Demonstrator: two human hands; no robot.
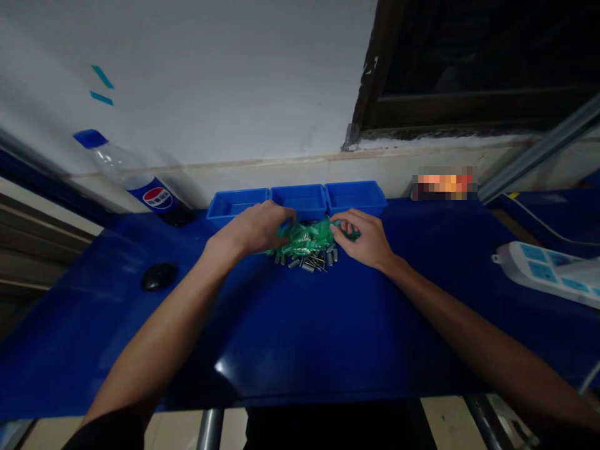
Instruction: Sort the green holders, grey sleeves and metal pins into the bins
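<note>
A crumpled, see-through green plastic bag (307,236) stretches between my two hands over the blue table. My left hand (262,226) is closed on its left side, the fingertips partly hidden. On the other side my right hand (360,237) pinches the bag's right end between thumb and fingers. Under and in front of the bag lies a loose pile of small metal parts (308,267): grey cylinders and thin, brassy pin-like pieces. Three blue plastic bins (300,205) stand in a row just behind my hands; their visible insides show no parts.
A Pepsi bottle (152,190) leans at the back left by the wall. A black computer mouse (159,276) lies left of my left forearm. On the right are a white power strip (546,270), a cable and a metal post (539,150). The blue table (300,337) ends near my body.
</note>
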